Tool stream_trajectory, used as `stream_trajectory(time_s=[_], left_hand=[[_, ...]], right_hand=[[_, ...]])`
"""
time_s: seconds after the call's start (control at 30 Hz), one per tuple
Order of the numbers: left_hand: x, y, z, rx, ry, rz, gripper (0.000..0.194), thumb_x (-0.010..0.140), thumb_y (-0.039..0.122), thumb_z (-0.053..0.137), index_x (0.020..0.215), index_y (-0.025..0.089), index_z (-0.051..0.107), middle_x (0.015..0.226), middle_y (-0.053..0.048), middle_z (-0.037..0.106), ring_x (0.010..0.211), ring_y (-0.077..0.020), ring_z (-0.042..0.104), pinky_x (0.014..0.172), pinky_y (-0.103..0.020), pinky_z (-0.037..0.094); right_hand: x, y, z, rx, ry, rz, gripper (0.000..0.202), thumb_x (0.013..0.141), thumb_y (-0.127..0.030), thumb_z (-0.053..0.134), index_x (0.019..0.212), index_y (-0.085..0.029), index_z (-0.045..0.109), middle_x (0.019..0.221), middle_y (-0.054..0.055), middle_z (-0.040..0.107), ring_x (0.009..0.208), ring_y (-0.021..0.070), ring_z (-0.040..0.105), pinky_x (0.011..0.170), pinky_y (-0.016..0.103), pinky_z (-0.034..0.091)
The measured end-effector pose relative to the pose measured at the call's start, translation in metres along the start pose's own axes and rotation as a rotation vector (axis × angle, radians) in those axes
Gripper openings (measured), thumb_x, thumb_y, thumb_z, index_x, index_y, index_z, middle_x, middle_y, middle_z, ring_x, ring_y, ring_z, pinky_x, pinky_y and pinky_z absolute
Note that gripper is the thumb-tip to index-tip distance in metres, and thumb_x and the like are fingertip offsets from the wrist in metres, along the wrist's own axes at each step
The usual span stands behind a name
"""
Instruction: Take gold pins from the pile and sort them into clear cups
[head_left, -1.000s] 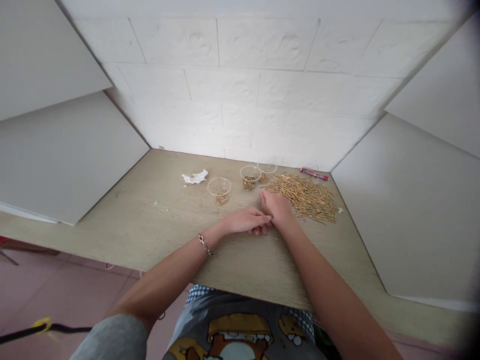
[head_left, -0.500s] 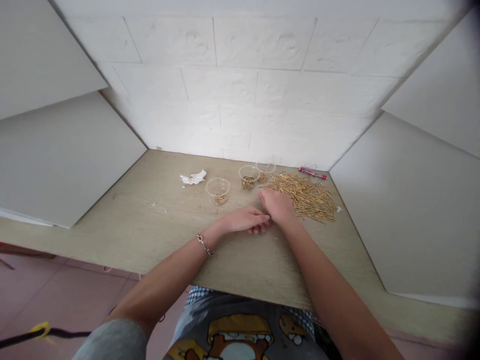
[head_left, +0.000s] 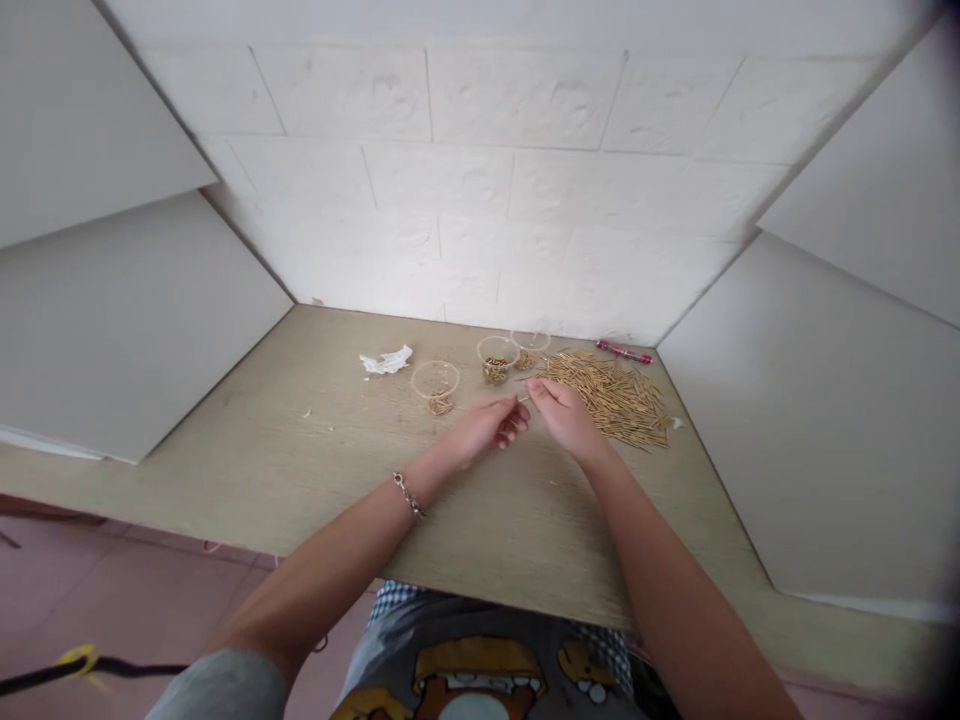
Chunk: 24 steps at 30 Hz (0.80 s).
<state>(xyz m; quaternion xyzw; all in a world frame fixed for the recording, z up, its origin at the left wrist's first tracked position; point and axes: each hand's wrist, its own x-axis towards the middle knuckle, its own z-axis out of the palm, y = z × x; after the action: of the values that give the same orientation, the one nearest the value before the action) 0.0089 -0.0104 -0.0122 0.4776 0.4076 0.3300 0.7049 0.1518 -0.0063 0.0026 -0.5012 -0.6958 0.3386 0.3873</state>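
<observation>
A thin, light-coloured stick (head_left: 524,399) spans the small gap between my two hands. My left hand (head_left: 495,425), below a wrist with a chain bracelet (head_left: 407,494), pinches one end of it. The fingertips of my right hand (head_left: 562,412) are closed on its other end. Just right of my right hand spreads a pile of thin golden sticks (head_left: 619,398). Behind my hands stands a clear cup holding small golden pieces (head_left: 495,370). Another clear cup (head_left: 439,390), with a few golden pieces in it, is left of that one.
A third clear cup (head_left: 530,342) stands near the wall. Crumpled white tissue (head_left: 386,360) lies at the back left, and a red tube (head_left: 624,351) at the back right. White panels (head_left: 187,320) flank both sides of the table (head_left: 360,520).
Both hands have lifted and turned from a lower, touching position. They are now slightly apart, and a thin stick has come into view between their fingertips.
</observation>
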Motion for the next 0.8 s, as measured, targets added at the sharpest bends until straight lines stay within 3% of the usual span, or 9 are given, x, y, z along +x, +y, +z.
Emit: stream_trajectory(time_s=[0.13,0.3,0.57,0.8], left_hand=[[-0.0019,0.0032,-0.0006,-0.14,-0.032,0.039,0.038,0.08,0.05,0.044,0.073,0.014,0.052,0.065,0.0,0.051,0.052,-0.0055,0.042,0.047,-0.02,0.029],[-0.0028,0.006,-0.0011,-0.12,-0.051,0.088,0.026,0.075,0.038,0.057,0.069,0.013,0.052,0.064,0.002,0.049,0.052,-0.0045,0.04,0.049,-0.02,0.028],[-0.0023,0.0044,-0.0012,-0.124,-0.029,0.114,0.02,0.077,0.033,0.055,0.072,0.014,0.053,0.066,0.002,0.05,0.052,-0.0047,0.04,0.051,-0.021,0.029],[-0.0012,0.0042,-0.0022,-0.096,-0.047,0.133,0.023,0.077,0.036,0.054,0.071,0.014,0.052,0.066,0.002,0.049,0.052,-0.0047,0.04,0.051,-0.021,0.029]], right_hand=[[-0.0006,-0.0031,-0.0008,0.017,-0.006,-0.009,0.04,0.086,-0.047,0.034,0.058,-0.019,0.04,0.055,-0.003,0.045,0.056,0.011,0.041,0.057,0.024,0.03],[-0.0007,-0.0044,-0.0003,0.022,-0.004,-0.019,0.039,0.086,-0.046,0.034,0.059,-0.019,0.043,0.056,-0.003,0.046,0.056,0.0109,0.041,0.056,0.023,0.03],[-0.0003,-0.0002,-0.0044,0.064,0.02,0.026,0.041,0.084,-0.051,0.035,0.057,-0.02,0.034,0.053,-0.005,0.032,0.051,0.0098,0.031,0.051,0.024,0.025],[-0.0002,-0.0062,-0.004,0.019,-0.041,-0.045,0.035,0.084,-0.044,0.04,0.061,-0.018,0.047,0.059,-0.002,0.051,0.058,0.0114,0.046,0.059,0.024,0.033]])
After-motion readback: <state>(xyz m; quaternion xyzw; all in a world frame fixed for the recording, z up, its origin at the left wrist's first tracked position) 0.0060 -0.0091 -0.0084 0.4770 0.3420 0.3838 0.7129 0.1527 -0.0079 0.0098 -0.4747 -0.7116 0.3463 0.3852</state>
